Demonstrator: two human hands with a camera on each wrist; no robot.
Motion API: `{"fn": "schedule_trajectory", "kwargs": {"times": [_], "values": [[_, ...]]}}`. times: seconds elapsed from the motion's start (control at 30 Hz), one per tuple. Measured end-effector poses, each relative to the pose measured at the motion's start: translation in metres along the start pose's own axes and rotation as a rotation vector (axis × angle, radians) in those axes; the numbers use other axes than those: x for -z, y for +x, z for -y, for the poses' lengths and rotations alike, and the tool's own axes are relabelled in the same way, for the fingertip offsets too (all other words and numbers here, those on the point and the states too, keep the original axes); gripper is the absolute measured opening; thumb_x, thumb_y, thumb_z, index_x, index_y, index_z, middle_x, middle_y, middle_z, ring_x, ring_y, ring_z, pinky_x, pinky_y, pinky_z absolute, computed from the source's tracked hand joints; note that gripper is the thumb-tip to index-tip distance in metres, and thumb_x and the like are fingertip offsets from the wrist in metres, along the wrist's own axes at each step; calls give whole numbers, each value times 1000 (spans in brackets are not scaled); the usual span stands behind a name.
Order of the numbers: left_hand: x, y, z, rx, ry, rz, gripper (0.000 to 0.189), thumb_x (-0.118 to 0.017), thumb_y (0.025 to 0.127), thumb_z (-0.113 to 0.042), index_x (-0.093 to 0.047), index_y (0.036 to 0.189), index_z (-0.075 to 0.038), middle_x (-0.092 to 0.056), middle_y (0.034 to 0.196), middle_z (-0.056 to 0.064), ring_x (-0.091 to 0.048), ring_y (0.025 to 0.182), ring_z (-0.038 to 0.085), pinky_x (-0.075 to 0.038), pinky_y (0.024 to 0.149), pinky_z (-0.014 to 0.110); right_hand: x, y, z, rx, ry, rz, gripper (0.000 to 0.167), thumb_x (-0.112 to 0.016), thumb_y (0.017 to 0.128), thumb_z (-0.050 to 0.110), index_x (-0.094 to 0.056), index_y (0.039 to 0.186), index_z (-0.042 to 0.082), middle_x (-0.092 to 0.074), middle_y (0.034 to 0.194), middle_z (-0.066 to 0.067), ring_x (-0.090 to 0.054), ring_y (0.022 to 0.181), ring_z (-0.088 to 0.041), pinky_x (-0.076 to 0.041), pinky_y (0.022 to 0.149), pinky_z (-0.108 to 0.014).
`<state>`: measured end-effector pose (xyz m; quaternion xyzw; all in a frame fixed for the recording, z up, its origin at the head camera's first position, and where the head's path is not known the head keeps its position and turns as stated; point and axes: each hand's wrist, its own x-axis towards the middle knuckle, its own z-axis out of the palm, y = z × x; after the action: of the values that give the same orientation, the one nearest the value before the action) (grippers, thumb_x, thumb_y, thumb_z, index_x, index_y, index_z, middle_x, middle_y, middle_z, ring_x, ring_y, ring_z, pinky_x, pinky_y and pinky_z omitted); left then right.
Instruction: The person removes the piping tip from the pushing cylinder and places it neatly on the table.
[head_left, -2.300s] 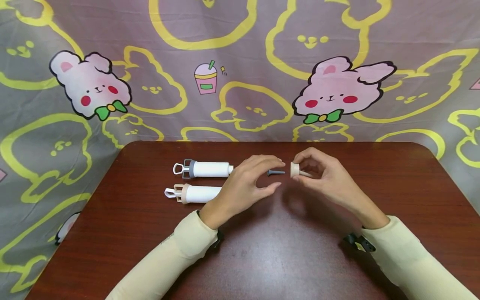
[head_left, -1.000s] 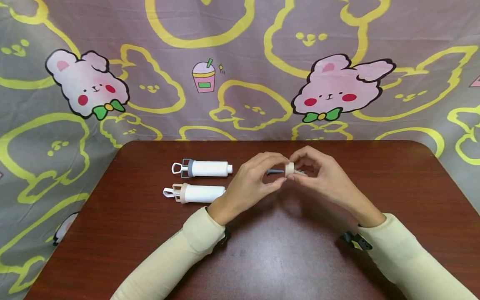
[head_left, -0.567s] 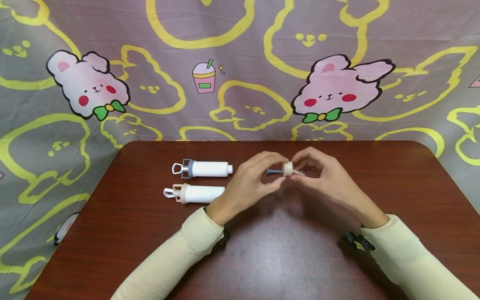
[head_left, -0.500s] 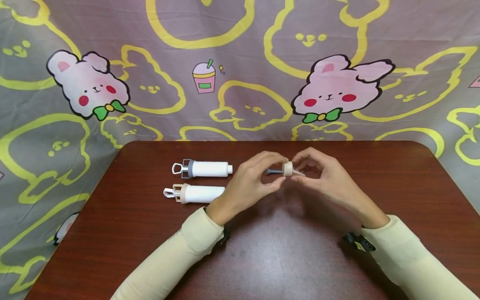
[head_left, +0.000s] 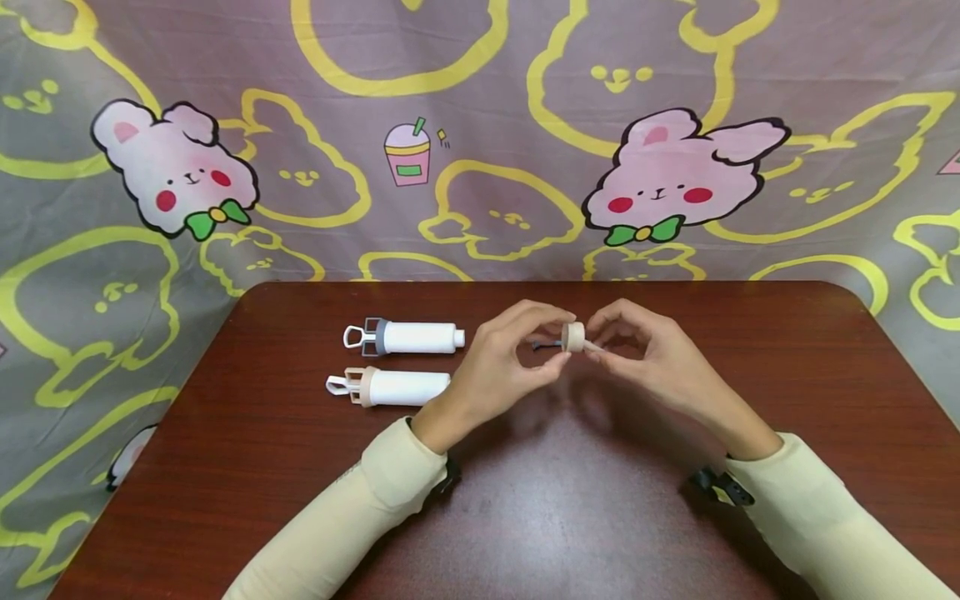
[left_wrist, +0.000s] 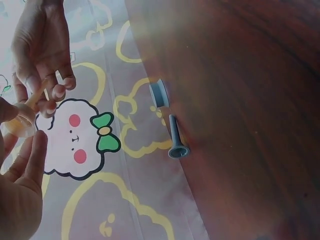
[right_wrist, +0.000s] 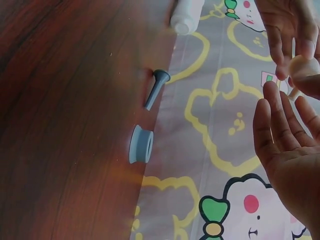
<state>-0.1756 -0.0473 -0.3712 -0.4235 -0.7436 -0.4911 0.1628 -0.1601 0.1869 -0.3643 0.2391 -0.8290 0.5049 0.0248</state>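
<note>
My left hand pinches a beige ring-shaped cap between thumb and fingertips, above the table. From the cap's right side juts a thin beige nozzle, with the fingertips of my right hand pinching it. In the left wrist view, the cap looks pale and hollow, and the nozzle runs from it toward my right hand. Past my hands, a blue-grey flared nozzle lies on the table next to a blue-grey ring-shaped cap; in the head view that cap is hidden.
Left of my hands, two white syringe-like barrels lie side by side: one with a grey collar, one with a beige collar, both with white loop handles. The dark red-brown table meets a patterned cloth behind.
My left hand, earlier apart, has come to the beige cap and pinches it. My right fingers have shifted from the cap to its nozzle. The cap has moved slightly left.
</note>
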Motion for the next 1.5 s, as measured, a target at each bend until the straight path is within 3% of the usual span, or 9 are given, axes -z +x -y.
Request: {"fn": "schedule_trajectory", "kwargs": {"times": [0.17, 0.4, 0.7, 1.17, 1.5], "values": [[1, 0, -1, 61, -92, -12, 37, -76, 89, 6, -67, 124, 5, -69, 115, 15, -73, 103, 21, -60, 89, 24, 0, -1, -1, 5, 3, 0, 20, -74, 94, 1, -67, 110, 10, -73, 96, -9, -70, 85, -13, -52, 74, -23], [2, -1, -2, 114, -129, -14, 38, -76, 89, 6, -68, 126, 5, -70, 115, 15, -74, 101, 22, -60, 89, 24, 1, -2, 1, -1, -22, 2, 20, -70, 94, -4, -68, 106, 12, -71, 92, 6, -68, 83, -12, -52, 75, -23], [4, -4, -1, 159, -160, -17, 40, -77, 88, 5, -70, 128, 3, -71, 115, 15, -74, 101, 22, -61, 89, 28, 0, -1, 3, -10, -33, -6, 16, -72, 94, -2, -70, 101, 12, -70, 91, 9, -70, 82, -17, -53, 74, -21], [5, -8, 0, 195, -172, 5, 38, -77, 90, 3, -71, 127, 2, -72, 117, 14, -75, 99, 21, -61, 91, 27, -1, -1, 3, 11, -14, 2, 15, -72, 95, 0, -73, 101, 14, -72, 96, 1, -69, 86, -18, -54, 78, -20], [2, -11, 3, 185, -186, 16, 38, -78, 90, 3, -71, 128, 2, -72, 118, 15, -75, 100, 22, -60, 93, 27, -3, -1, 3, 28, 7, 13, 10, -72, 96, 0, -74, 102, 9, -72, 96, 3, -68, 87, -14, -54, 81, -21]]}}
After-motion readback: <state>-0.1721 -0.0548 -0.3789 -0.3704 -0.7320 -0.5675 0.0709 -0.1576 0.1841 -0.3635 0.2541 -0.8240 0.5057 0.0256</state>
